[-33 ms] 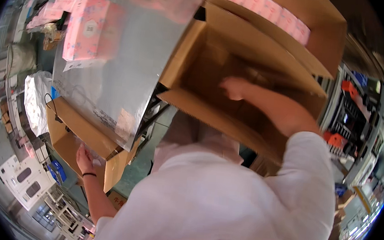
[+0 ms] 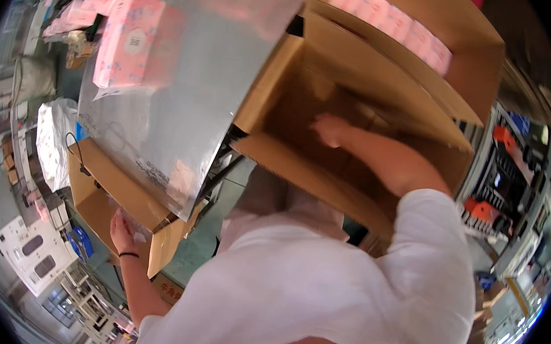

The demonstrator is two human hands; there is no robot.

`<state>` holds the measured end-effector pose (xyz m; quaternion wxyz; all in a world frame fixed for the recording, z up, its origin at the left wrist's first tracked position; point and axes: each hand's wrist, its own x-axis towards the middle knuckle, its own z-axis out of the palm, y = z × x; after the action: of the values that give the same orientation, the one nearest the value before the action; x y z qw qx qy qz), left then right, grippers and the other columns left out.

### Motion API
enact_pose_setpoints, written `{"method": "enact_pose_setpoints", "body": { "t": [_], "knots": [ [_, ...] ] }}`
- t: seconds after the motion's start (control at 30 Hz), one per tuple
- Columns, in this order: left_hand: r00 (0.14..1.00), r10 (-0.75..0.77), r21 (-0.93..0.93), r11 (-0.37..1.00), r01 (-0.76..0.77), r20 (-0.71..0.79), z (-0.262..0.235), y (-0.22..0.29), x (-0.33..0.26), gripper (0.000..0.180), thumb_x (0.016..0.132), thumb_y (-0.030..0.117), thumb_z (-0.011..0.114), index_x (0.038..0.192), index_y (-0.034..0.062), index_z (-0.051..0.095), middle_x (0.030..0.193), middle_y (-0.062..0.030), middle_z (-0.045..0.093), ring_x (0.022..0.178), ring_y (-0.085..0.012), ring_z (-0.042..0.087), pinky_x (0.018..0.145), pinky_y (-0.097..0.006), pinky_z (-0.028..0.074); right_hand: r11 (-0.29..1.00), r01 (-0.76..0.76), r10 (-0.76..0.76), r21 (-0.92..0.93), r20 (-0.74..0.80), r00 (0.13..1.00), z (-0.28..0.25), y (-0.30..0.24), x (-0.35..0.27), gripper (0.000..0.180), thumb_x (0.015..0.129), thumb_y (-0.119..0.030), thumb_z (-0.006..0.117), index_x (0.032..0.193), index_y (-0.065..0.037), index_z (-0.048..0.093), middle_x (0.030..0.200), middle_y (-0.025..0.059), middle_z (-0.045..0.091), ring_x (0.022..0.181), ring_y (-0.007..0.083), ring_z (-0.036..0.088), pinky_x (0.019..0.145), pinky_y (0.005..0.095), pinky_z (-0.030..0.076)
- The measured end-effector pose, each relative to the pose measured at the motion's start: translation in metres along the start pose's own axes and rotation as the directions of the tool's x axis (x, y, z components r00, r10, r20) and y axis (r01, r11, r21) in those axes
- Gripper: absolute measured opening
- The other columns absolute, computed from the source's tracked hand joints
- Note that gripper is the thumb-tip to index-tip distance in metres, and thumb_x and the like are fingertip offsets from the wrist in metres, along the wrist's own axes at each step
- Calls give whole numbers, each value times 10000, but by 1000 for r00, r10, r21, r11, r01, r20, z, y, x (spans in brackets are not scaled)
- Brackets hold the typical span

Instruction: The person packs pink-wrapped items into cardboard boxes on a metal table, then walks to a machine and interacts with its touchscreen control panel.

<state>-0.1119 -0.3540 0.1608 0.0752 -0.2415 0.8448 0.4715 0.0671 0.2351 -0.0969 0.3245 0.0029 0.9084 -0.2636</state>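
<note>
The left hand [image 2: 121, 230] is lying inside the mouth of a small box [image 2: 124, 183] at 8 o'clock, its fingers pointing toward 12. Its bare forearm is rising from 7 o'clock and leaning toward 11, and a dark band [image 2: 129, 254] is circling the wrist. The fingers are sitting close together and slightly bent beside something pale and see-through, too unclear to name; whether they are pinching it, I cannot tell.

The right hand [image 2: 331, 130] is hanging inside a large carton [image 2: 376, 68], between 1 and 2 o'clock. That arm is bending at the elbow near 3 o'clock, its forearm crossing the carton's near edge and slanting toward 10. The fingers are pointing toward 9 and looking loosely curled, but blur is hiding whether they are gripping anything.

Beyond the large carton, a second carton [image 2: 473, 74] is holding a row of pink packs [image 2: 393, 24] at 1 o'clock. At 10 o'clock, a pink bundle [image 2: 121, 44] is standing on the grey surface [image 2: 192, 115], well apart from both hands.
</note>
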Motion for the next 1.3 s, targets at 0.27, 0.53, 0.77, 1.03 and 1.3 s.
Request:
{"method": "enact_pose_setpoints", "body": {
  "t": [0.27, 0.53, 0.77, 1.03, 1.3],
  "knots": [
    [998, -1, -133, 991, -8, -71, -28, 6, -22, 295, 980, 263, 609, 1204, 78, 656, 716, 56, 533, 510, -24, 392, 433, -191, 278, 967, -31, 137, 254, -414, 900, 93, -12, 167, 426, 991, -244, 361, 1270, -14, 586, 1228, 260, 598, 1115, 412, 597, 965, 459, 508],
    [850, 116, -565, 791, 234, 514, 42, 89, 5, 345, 1022, 224, 480, 1308, 60, 582, 793, 22, 518, 585, -78, 429, 530, -228, 376, 550, 46, 234, 834, -207, 950, -81, -48, -61, 192, 869, -91, 669, 1038, 0, 667, 1011, 77, 676, 897, 148, 635, 772, 286, 522],
    [530, 277, -515, 770, 377, 802, 129, 155, 53, 375, 1041, 181, 435, 1351, -16, 513, 874, -26, 479, 661, -114, 418, 570, -258, 365, 87, -354, 27, 931, 353, 935, -68, -172, -383, 178, 836, -82, 644, 990, -10, 698, 1078, 128, 662, 968, 177, 635, 805, 305, 527],
    [268, 259, -341, 880, 331, 928, 208, 207, -2, 472, 994, 110, 506, 1439, -30, 432, 1003, -40, 487, 784, -119, 435, 685, -259, 393, 426, -522, 631, 739, 172, 757, 73, -235, -386, 548, 849, -213, 671, 1360, -75, 530, 1350, 144, 569, 1174, 355, 574, 1003, 422, 477],
    [632, 364, -400, 912, -93, 684, 172, 207, 14, 466, 899, 3, 584, 1361, -21, 529, 984, 13, 559, 847, -86, 496, 797, -242, 433, 611, -240, 652, 754, -307, 694, 0, -210, -390, 313, 832, -83, 672, 1144, -64, 651, 1011, 122, 660, 960, 320, 629, 835, 403, 521]
  ]
}}
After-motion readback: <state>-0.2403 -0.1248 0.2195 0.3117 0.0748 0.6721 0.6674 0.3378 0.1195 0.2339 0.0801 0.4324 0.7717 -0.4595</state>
